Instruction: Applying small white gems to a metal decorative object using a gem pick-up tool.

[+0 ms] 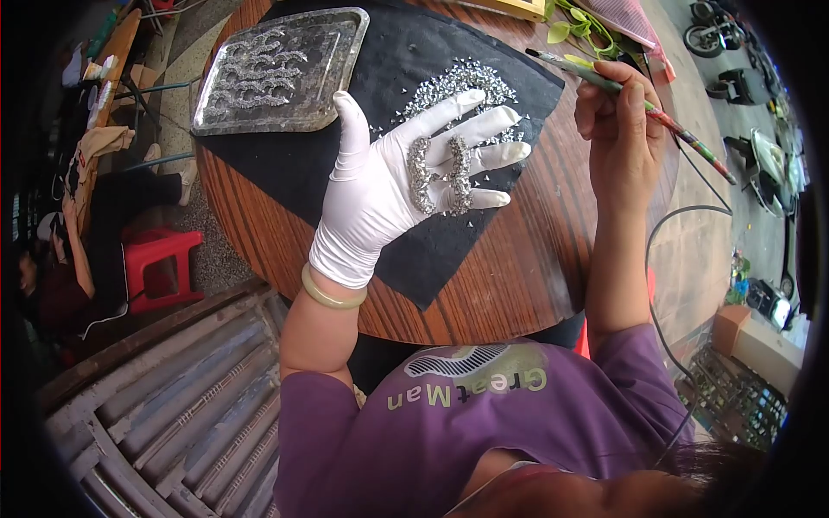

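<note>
In a white glove, my left hand [379,178] is held palm up over the black cloth [421,265], its fingers spread. Across its fingers lie two curved pieces [460,175] covered in small silver studs; I cannot tell whether they are joined. My right hand [625,123], bare, grips a slim stick tool [693,139] with a patterned shaft, its dark tip pointing up and left. Beyond the gloved fingers, a heap of loose silver pyramid-shaped studs [463,74] is spread on the cloth, partly hidden by them.
A clear tray [317,97] holding several rows of curved silver pieces [259,74] sits at the table's back left. The round wooden table [511,278] has leaves [586,29] at its back right. A cable [654,226] runs past my right arm. Another person sits at far left.
</note>
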A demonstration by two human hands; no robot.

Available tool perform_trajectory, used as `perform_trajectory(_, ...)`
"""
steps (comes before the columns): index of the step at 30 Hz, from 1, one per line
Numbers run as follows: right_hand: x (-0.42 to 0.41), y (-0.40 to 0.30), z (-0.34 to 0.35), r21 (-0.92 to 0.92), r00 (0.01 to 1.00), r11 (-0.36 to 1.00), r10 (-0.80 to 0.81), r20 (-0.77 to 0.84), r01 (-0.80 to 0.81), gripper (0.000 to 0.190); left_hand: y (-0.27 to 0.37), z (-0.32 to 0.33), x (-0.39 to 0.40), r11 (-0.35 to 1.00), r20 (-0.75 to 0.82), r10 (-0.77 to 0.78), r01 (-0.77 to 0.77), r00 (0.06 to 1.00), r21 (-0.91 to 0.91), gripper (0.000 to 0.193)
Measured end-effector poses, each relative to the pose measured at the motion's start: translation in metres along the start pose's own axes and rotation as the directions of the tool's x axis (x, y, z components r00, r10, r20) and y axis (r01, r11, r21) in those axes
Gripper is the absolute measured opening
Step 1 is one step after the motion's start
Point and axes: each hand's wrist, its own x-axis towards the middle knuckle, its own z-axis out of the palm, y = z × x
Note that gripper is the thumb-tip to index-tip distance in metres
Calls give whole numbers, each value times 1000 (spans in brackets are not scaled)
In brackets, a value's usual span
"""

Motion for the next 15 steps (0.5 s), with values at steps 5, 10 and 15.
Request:
perform_trajectory(5, -1, -6, -8, -161, 993, 987, -8, -118, -11, 27, -6, 0, 8, 996, 55, -11, 16, 998, -86, 103)
perform_trajectory(10, -12, -2, -22, -437, 989, 897, -9, -148, -58, 27, -18, -10, 14, 995, 64, 21, -15, 998, -100, 104)
perform_trajectory(15, 1, 24, -21, -464, 999, 885, 22, -23, -30, 28, -1, -2, -1, 986, 61, 125, -116, 990, -123, 101)
